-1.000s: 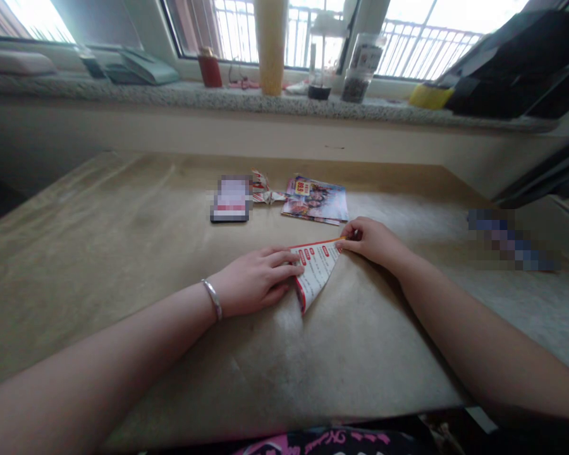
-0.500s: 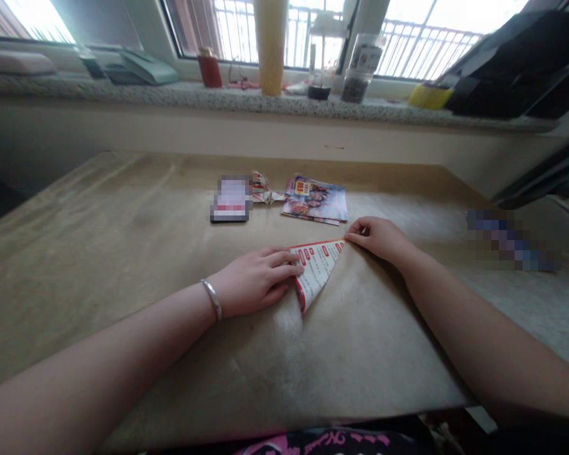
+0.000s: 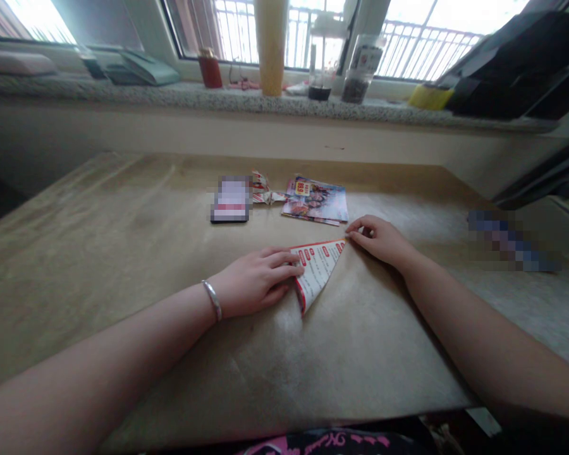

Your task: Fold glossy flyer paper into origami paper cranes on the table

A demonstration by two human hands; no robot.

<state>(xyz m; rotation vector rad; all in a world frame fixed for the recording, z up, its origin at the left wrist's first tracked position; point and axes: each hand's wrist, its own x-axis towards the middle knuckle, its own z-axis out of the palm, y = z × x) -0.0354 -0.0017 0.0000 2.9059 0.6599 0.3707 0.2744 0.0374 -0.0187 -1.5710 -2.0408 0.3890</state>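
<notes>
Nearer the person than the leaflets [image 3: 317,201] lies the folded paper [image 3: 318,268]. The left hand [image 3: 256,281] rests on it, nearly flat; the right hand [image 3: 377,237] bunches fingertips at its corner — gripping, I cannot tell. Edge-smoothing seems in hand — next needs steady left pressure.

left hand [image 3: 258,281] on folded paper [image 3: 318,268]

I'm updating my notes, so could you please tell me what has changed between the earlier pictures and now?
The right hand has moved slightly right, its fingers uncovering the right-hand tip of the folded printed paper; whether they still touch it is too small to tell. The left hand stays resting on the paper's left side, and the phone and printed leaflets have not visibly moved.
</notes>
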